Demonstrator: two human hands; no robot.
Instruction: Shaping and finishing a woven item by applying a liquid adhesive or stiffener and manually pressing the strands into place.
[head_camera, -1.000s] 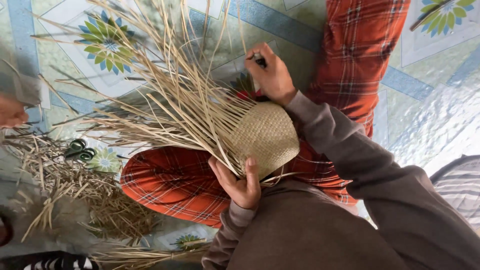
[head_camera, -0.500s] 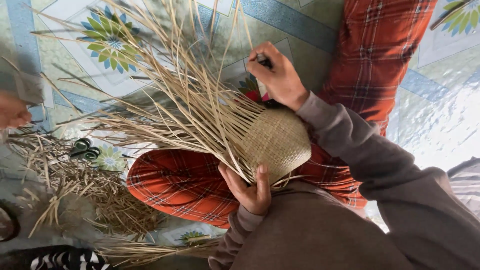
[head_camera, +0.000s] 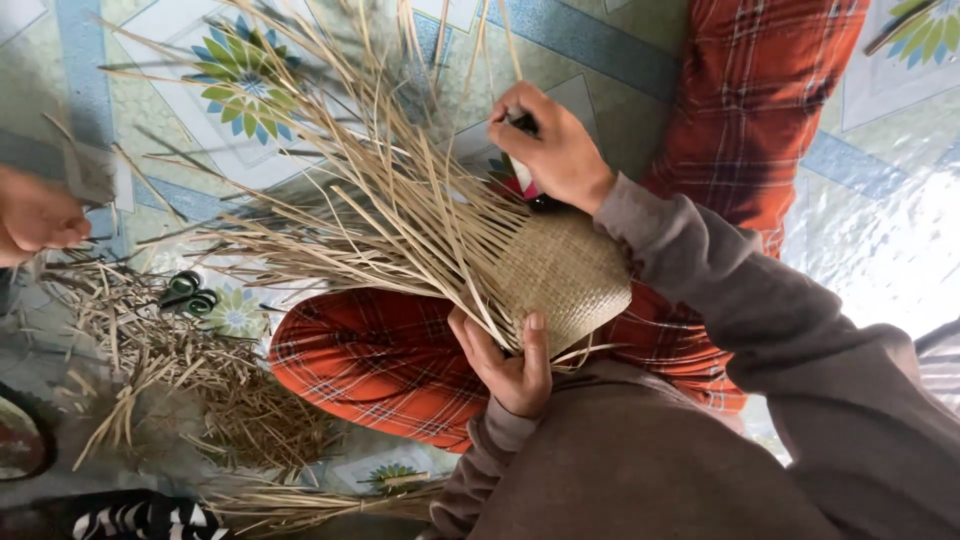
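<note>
So the left hand (head_camera: 510, 365) cups the half-woven straw basket (head_camera: 560, 275) resting on the lap, mid-weave, while the right hand (head_camera: 550, 150) pinches a small dark tool (head_camera: 522, 125) by the loose strands (head_camera: 350, 200). Next move probably needs one strand picked out cleanly.

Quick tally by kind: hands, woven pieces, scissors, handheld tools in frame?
Hands: 3, the left hand and right hand of the wearer, plus another person's hand
Woven straw piece: 1
Scissors: 1
Small tool in the right hand: 1
Total: 6
</note>
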